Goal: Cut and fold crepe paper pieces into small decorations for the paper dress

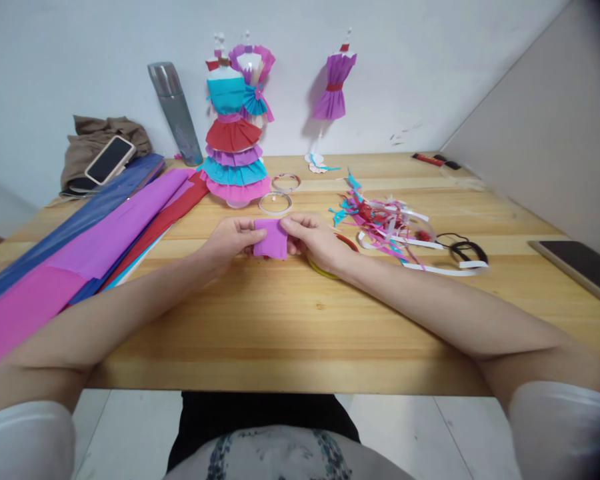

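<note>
A small purple piece of crepe paper is held up between both hands over the middle of the table. My left hand pinches its left edge between thumb and fingers. On the opposite edge, my right hand grips the paper with its thumb on top. Just behind the hands stands a mini dress form in a tiered paper dress of turquoise, red, purple and pink. Two rolls of tape, a pale one and a patterned one, lie by its base. A yellow ring is partly covered by my right wrist.
Long crepe paper sheets spread at left, near a grey bottle and a phone on brown cloth. Paper scraps pile at right, beside a black cord. A purple-dressed form stands behind; another phone lies far right.
</note>
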`<action>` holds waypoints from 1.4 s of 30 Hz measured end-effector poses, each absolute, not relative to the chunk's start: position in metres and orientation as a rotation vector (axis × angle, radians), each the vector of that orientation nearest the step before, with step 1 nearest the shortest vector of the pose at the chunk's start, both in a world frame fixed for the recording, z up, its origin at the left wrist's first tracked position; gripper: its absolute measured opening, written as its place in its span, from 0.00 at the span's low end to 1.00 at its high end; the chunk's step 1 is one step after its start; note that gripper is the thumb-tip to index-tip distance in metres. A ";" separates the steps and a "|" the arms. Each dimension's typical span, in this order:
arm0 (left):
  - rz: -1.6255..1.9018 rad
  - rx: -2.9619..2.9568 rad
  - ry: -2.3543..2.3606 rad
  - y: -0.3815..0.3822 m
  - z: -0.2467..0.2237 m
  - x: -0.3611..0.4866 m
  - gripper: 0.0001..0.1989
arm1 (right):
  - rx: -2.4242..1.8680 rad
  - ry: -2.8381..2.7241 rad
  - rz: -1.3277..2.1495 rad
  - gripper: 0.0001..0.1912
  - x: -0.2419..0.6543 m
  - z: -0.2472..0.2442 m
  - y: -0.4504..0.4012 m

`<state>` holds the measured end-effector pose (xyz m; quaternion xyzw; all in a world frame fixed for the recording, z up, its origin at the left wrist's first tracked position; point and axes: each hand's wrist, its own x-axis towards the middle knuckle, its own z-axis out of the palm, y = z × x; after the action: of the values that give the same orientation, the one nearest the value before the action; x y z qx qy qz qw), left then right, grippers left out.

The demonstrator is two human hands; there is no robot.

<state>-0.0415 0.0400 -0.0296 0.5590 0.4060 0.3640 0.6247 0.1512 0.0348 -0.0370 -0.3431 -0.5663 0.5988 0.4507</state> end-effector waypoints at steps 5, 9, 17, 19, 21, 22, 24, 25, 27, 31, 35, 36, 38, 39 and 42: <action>0.823 1.240 1.008 0.037 -0.026 -0.039 0.16 | -0.903 -1.433 1.410 0.19 0.152 -0.039 0.036; 0.834 1.248 1.021 0.036 -0.025 -0.038 0.16 | -0.890 -1.409 1.388 0.18 0.151 -0.042 0.038; 0.854 1.286 1.023 0.037 -0.024 -0.038 0.17 | -0.888 -1.460 1.446 0.18 0.152 -0.037 0.035; 0.866 1.297 1.032 0.038 -0.024 -0.038 0.17 | -0.916 -1.483 1.437 0.18 0.152 -0.037 0.035; 0.866 1.294 1.037 0.038 -0.024 -0.039 0.16 | -0.928 -1.478 1.424 0.17 0.152 -0.037 0.035; 0.874 1.291 1.041 0.038 -0.024 -0.039 0.16 | -0.927 -1.474 1.426 0.17 0.151 -0.037 0.035; 0.894 1.304 1.055 0.038 -0.024 -0.039 0.15 | -0.917 -1.460 1.437 0.17 0.151 -0.038 0.035; 0.908 1.318 1.064 0.038 -0.024 -0.038 0.15 | -0.911 -1.444 1.436 0.17 0.151 -0.038 0.035; 0.923 1.348 1.076 0.037 -0.023 -0.038 0.14 | -0.904 -1.391 1.403 0.17 0.151 -0.039 0.035; 0.904 1.400 1.079 0.036 -0.023 -0.037 0.13 | -0.911 -1.318 1.301 0.16 0.150 -0.039 0.036; 0.994 1.421 1.101 0.038 -0.022 -0.038 0.13 | -0.890 -1.328 1.329 0.16 0.151 -0.038 0.038; 1.018 1.421 1.102 0.039 -0.021 -0.038 0.14 | -0.877 -1.335 1.348 0.17 0.151 -0.038 0.038; 1.054 1.430 1.103 0.040 -0.018 -0.038 0.13 | -0.871 -1.346 1.359 0.17 0.151 -0.037 0.038; 1.069 1.442 1.105 0.040 -0.016 -0.038 0.13 | -0.882 -1.347 1.349 0.17 0.151 -0.036 0.039; 1.162 1.482 1.142 0.042 -0.009 -0.040 0.13 | -0.914 -1.322 1.317 0.17 0.153 -0.032 0.039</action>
<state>-0.0397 0.0423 -0.0093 0.6001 0.4622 0.4706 0.4526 0.1529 0.0391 -0.0318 -0.3790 -0.5485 0.5461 0.5072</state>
